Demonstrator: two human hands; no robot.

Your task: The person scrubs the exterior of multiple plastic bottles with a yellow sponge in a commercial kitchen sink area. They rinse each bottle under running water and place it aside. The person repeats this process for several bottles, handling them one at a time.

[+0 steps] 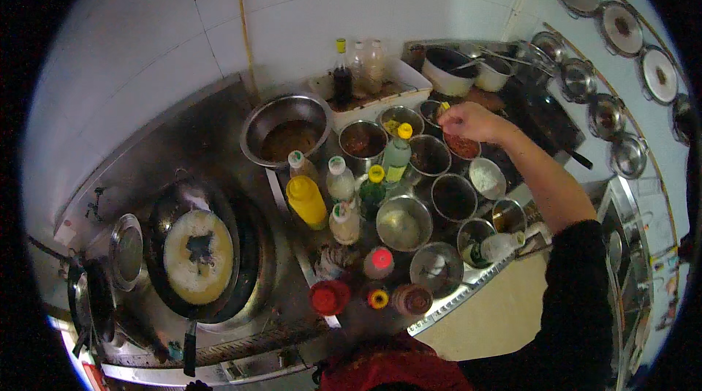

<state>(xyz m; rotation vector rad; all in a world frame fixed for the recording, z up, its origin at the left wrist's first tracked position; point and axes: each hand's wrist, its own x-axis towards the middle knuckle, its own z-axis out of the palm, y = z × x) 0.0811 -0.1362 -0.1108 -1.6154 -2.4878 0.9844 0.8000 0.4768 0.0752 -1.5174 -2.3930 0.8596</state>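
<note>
My right hand reaches over the seasoning containers at the back right. Its fingers are curled around a small yellow-ended item, whose lower part is hidden. Just below the hand is a metal container of red seasoning; a smaller dark container stands to its left. My left hand is out of view. On the stove at left, a black wok holds pale, foamy liquid with a dark patch in its middle. The wok's black handle points towards me.
Squeeze bottles and capped bottles, including a yellow one, crowd the counter among several metal containers. A large steel bowl of brown liquid stands behind them. A round strainer lies left of the wok. Pot lids hang on the right wall.
</note>
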